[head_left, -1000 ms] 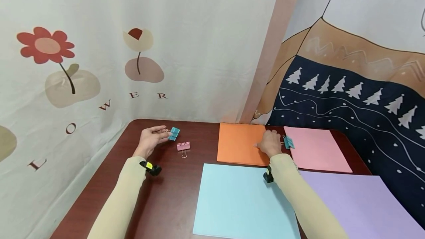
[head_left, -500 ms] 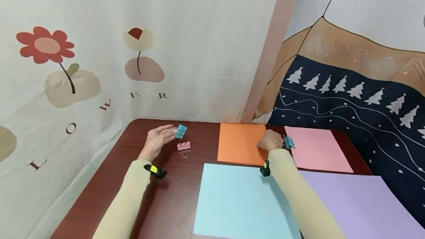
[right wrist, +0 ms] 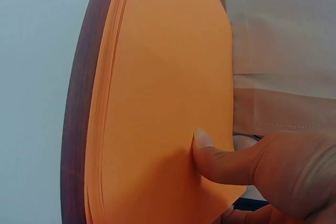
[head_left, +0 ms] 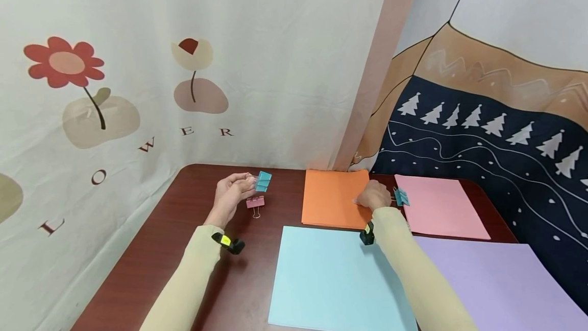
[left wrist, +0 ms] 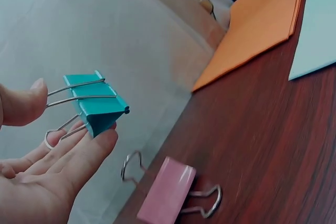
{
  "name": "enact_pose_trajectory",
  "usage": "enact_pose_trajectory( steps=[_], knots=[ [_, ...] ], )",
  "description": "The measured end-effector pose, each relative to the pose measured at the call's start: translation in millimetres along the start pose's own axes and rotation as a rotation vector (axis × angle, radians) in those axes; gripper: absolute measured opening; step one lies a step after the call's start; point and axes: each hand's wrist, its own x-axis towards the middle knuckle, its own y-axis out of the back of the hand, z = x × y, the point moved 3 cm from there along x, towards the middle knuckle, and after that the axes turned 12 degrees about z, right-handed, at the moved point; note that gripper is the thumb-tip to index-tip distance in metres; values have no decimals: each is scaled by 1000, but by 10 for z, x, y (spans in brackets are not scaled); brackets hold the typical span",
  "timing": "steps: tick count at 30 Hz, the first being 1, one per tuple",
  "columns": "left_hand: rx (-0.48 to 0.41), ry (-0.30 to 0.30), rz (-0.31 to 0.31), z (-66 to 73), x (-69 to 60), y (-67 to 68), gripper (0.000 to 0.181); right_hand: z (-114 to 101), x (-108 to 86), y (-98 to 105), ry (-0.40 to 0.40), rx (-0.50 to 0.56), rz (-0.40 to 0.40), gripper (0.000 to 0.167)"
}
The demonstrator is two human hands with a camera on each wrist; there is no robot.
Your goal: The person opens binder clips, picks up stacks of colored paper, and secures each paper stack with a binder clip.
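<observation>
My left hand (head_left: 228, 198) pinches the wire handles of a teal binder clip (left wrist: 102, 100) between thumb and fingers, above the table. In the left wrist view, the clip's jaws look slightly parted, with no paper between them. Just below that hand lies a pink binder clip (head_left: 255, 202), its handles spread apart. On the right side of a stack of orange paper (head_left: 333, 198) is my right hand (head_left: 374, 195). In the right wrist view its thumb presses the top sheet (right wrist: 157, 77), and other fingers curl around the stack's edge, partly hidden.
A second teal binder clip (head_left: 401, 197) sits at the left edge of the pink paper (head_left: 443, 208). Nearer me lie light blue paper (head_left: 337, 280) and purple paper (head_left: 500, 280) on the dark red table (head_left: 239, 280). A printed curtain (head_left: 285, 65) hangs behind the table.
My left hand has moved right with the teal binder clip, which now hangs beyond the pink one and closer to the orange paper. My right hand has barely shifted on the stack.
</observation>
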Motion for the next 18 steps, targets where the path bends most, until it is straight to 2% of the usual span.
enact_pose_trajectory(
  steps=[3,6,12,18],
  knots=[
    [-6,-10,24,24,-52,-42,34,-1,-19,0,-7,2,2,57],
    [-29,-12,40,27,-84,-90,29,8,-40,-2,-6,-14,38,55],
    [-66,9,53,48,-132,-164,32,-56,-66,-22,22,-46,121,45],
    [-85,2,59,63,-175,-244,33,-33,-56,-25,10,-2,82,43]
  ],
)
